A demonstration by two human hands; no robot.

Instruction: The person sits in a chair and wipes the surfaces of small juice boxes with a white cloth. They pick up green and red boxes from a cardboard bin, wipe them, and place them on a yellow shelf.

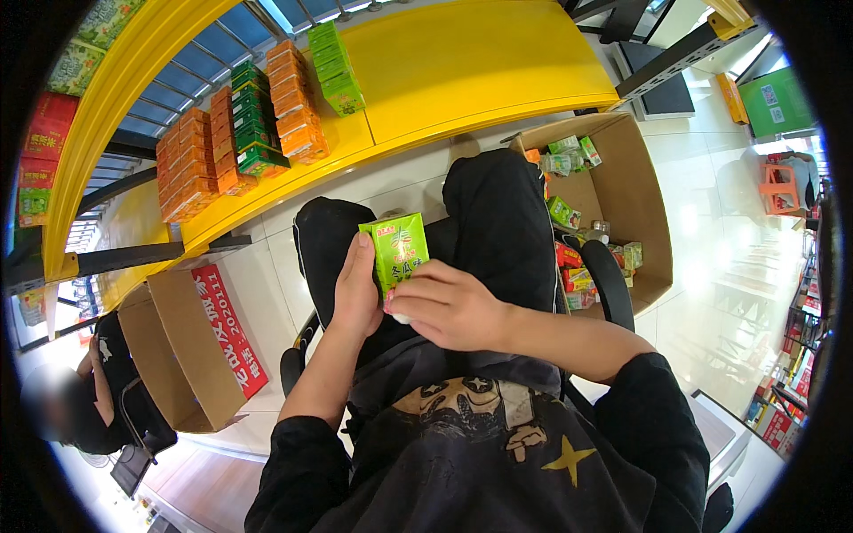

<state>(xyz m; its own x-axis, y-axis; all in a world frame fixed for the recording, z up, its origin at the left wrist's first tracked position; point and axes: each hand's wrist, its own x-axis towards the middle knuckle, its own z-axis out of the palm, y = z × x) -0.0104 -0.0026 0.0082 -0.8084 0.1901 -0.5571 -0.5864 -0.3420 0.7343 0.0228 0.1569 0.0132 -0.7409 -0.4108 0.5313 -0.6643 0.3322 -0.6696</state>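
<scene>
My left hand (358, 286) grips the left side of a green drink carton (401, 250), its thumb along the carton's edge. The carton is upright above my lap and bears printed writing. My right hand (453, 303) is closed on a crumpled white and pink cloth or tissue (398, 313), pressed against the carton's lower front. Rows of orange cartons (301, 136), dark green cartons (261, 156) and light green cartons (341, 86) stand on the yellow shelf (466, 60) ahead.
An open cardboard box (640, 206) with mixed cartons and bottles stands at my right, beside the chair's armrest (608, 286). Another open cardboard box (200, 360) stands on the floor at left. A person in black (73, 406) sits beyond it. Black shelf posts (686, 60) rise at the shelf's ends.
</scene>
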